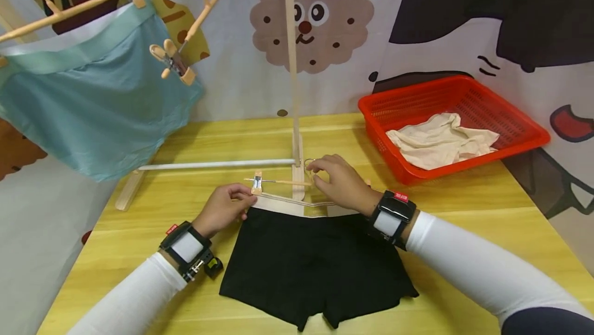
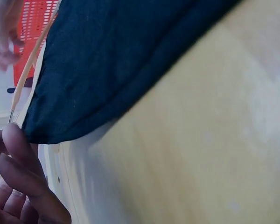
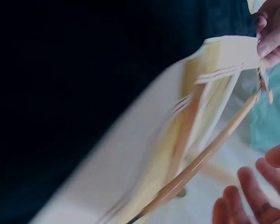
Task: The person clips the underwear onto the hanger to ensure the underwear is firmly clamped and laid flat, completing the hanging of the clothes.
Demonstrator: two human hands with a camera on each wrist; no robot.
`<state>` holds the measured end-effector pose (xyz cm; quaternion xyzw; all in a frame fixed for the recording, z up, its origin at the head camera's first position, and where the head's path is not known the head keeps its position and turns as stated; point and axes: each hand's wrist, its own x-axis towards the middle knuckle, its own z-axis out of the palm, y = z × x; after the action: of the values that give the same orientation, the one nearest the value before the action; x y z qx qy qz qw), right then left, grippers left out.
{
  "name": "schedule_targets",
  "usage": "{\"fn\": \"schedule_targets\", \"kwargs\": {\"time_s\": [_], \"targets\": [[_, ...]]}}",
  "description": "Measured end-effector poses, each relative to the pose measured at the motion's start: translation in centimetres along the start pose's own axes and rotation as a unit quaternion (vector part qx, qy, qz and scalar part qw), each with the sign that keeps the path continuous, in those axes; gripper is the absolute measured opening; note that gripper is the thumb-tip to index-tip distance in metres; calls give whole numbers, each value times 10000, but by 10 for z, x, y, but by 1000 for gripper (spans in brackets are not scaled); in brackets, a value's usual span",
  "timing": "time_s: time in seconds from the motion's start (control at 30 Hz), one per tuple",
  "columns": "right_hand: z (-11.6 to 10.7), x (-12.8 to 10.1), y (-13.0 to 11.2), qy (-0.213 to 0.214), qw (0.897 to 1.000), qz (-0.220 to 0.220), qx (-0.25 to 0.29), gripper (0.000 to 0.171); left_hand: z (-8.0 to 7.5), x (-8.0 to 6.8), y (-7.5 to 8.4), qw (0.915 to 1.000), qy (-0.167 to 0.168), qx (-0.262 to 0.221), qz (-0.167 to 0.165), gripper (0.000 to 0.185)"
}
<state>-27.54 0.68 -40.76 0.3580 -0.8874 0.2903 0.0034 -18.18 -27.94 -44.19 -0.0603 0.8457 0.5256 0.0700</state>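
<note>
Left hand pinches the pale waistband of the black shorts at its left end, just beside the clip of a wooden hanger. Right hand, fingers curled, rests at the hanger's middle near its wire hook; whether it truly grips the bar is hidden by the fingers. Shorts lie flat on the table, waistband away from the person, against the stand's pole. Right wrist view blurred, only the bar and waistband edge readable. Further out: teal shorts clipped on a hanging rack, cut off at left; red basket holding a cream cloth
</note>
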Motion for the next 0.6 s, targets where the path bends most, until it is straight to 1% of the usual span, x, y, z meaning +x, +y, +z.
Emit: {"fn": "schedule_targets", "kwargs": {"time_s": [0.1, 0.2, 0.3, 0.37, 0.47, 0.57, 0.6], "targets": [[-7, -16, 17, -58, 9985, 296, -451, 29, -1, 0, 1, 9999, -82, 147, 19, 22], [-10, -28, 31, -318, 9941, 473, -921, 36, -1, -1, 0, 9995, -130, 276, 10, 23], [-11, -37, 41, -481, 9902, 586, -1175, 36, -1, -1, 1, 9989, -149, 439, 20, 21], [-12, -41, 46, -508, 9894, 630, -1205, 30, 0, -1, 2, 9984, -195, 532, 35, 21], [-12, -42, 55, -516, 9918, 511, -1049, 20, 2, 0, 3, 9971, -305, 689, 54, 22], [-13, -42, 61, -684, 9937, 328, -820, 15, 6, 2, 3, 9951, -366, 913, 42, 22], [-13, -42, 62, -784, 9939, 291, -722, 14, 7, 3, 4, 9936, -362, 1066, 66, 21]]}}
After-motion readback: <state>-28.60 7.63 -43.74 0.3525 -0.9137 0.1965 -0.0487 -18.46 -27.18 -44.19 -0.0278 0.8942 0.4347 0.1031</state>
